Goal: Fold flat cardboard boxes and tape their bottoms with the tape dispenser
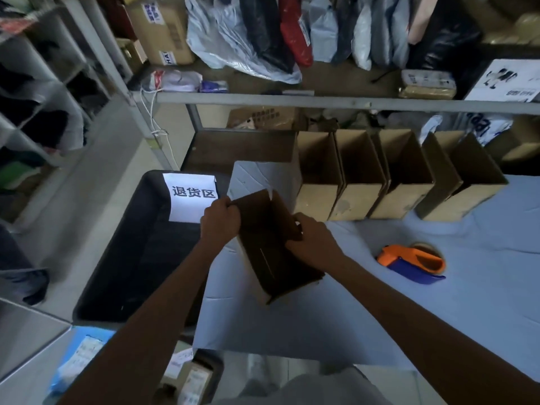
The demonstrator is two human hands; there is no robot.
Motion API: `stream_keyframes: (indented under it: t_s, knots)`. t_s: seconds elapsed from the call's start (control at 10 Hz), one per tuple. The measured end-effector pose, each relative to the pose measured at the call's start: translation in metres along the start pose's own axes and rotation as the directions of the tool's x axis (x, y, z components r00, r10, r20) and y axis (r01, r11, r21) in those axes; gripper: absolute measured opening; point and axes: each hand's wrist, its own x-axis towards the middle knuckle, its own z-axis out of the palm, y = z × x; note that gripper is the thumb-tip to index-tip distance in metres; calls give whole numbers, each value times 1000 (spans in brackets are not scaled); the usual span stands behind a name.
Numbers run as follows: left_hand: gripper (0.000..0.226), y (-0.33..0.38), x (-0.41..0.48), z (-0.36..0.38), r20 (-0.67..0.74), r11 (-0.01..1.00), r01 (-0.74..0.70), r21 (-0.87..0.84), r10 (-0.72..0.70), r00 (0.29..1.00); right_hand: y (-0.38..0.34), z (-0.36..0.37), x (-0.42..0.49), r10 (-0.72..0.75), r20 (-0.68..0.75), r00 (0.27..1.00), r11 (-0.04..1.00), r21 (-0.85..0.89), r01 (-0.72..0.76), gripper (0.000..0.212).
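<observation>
— Both hands clamp it: left hand (220, 220) has its fingers curled over the far-left rim of the cardboard box (271, 252), and right hand (312, 244) grips the right-hand wall, fingers hooked over the edge.

— And where's the box?

— Raised and tilted over the table's (438, 317) left edge, mouth towards us. Dark inside; I see nothing in it, just a thin slit along what looks like the bottom seam.

— So untaped, by my reckoning. That's the danger: loosen either hand and the flaps may spring, or the walls rack back flat.

— And the tape dispenser (412, 263) lies on the cloth, well apart from the right hand. Reaching for it leaves one hand holding.

— Slip there and it drops into the black bin (131, 244) just beside the table.

— That bin carries a paper sign (191, 197); its contents are too dark to tell.

— Behind?

— Folded boxes (359, 176) stand in a row, touching, mouths open, nothing showing inside.
</observation>
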Motion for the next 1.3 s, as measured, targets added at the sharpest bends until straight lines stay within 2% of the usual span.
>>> stream_keyframes:
  t_s: [0.1, 0.2, 0.3, 0.4, 0.5, 0.6, 0.7, 0.8, 0.9, 1.0, 1.1, 1.2, 1.3]
  knots:
    - [36, -4, 14, -3, 108, 964, 156, -216, -135, 985, -6, 2, 4, -22, -14, 1000, 995, -99, 20, 31]
    - [70, -4, 11, -2, 219, 912, 220, -347, -149, 964, -15, -1, 11, -22, -103, 994, 998, -67, 15, 33]
    - [89, -4, 1, 2, 359, 929, 236, -285, -125, 925, -22, -4, 24, 38, -159, 987, 999, 1, -38, 33]
    - [65, 2, -1, -6, 483, 909, 309, -281, -144, 864, -28, -11, 42, 132, -163, 978, 986, 122, -113, 36]
    - [42, 5, 16, -17, 440, 932, 255, -255, -123, 890, -31, -18, 57, 140, -121, 983, 964, 243, -107, 44]
    - [31, 9, 35, -24, 401, 930, 262, -257, -144, 905, -36, -22, 65, 96, -95, 991, 961, 267, -67, 47]
    - [33, 14, 55, -23, 355, 928, 255, -271, -150, 923, -38, -19, 73, 74, -122, 990, 982, 180, -51, 40]
    - [39, 18, 78, -19, 218, 950, 126, -287, -63, 974, -40, -10, 89, 56, -154, 987, 986, 162, -30, 47]
    - [42, 24, 96, -14, 240, 951, 60, -304, 15, 971, -46, 0, 113, 36, -227, 973, 991, 132, -6, 53]
    - [47, 24, 108, -6, 260, 958, 22, -286, 55, 964, -46, 7, 140, 84, -250, 965, 990, 131, -52, 60]
    - [49, 19, 113, 3, 265, 969, -24, -246, 91, 960, -43, 13, 153, 108, -185, 977, 990, 108, -89, 63]
    - [49, 11, 116, 11, 228, 962, -73, -263, 135, 964, -38, 18, 158, 46, -213, 976, 999, 21, -43, 55]
    - [56, 10, 126, 14, 258, 960, -98, -261, 167, 952, -40, 15, 166, 27, -245, 969, 1000, 10, -26, 56]
